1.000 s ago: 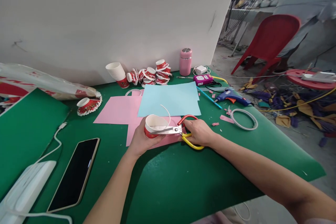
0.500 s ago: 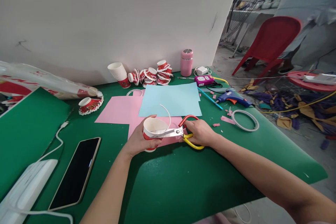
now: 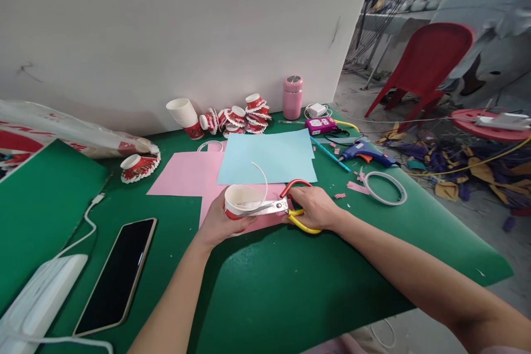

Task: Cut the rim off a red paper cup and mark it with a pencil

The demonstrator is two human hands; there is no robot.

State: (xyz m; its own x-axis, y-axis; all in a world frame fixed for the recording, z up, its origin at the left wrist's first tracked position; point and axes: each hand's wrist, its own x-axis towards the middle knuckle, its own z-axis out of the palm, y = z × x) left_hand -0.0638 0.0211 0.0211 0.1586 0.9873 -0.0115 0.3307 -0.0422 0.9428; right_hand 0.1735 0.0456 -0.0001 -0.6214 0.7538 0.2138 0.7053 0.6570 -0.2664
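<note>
Red paper cup (image 3: 239, 198), print illegible, in the grip of left fingers (image 3: 240, 225); scissors (image 3: 276, 207) in the grip of right fingers (image 3: 301, 194)

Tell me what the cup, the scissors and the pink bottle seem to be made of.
Cup: probably paper, matte white inside, red outside; the thin white strip at its rim curls like paper.
Scissors: blades apparently polished metal, by their silvery gleam; smooth red and yellow handles, perhaps plastic.
Pink bottle: shiny, by its highlights; could be painted metal or plastic.
</note>
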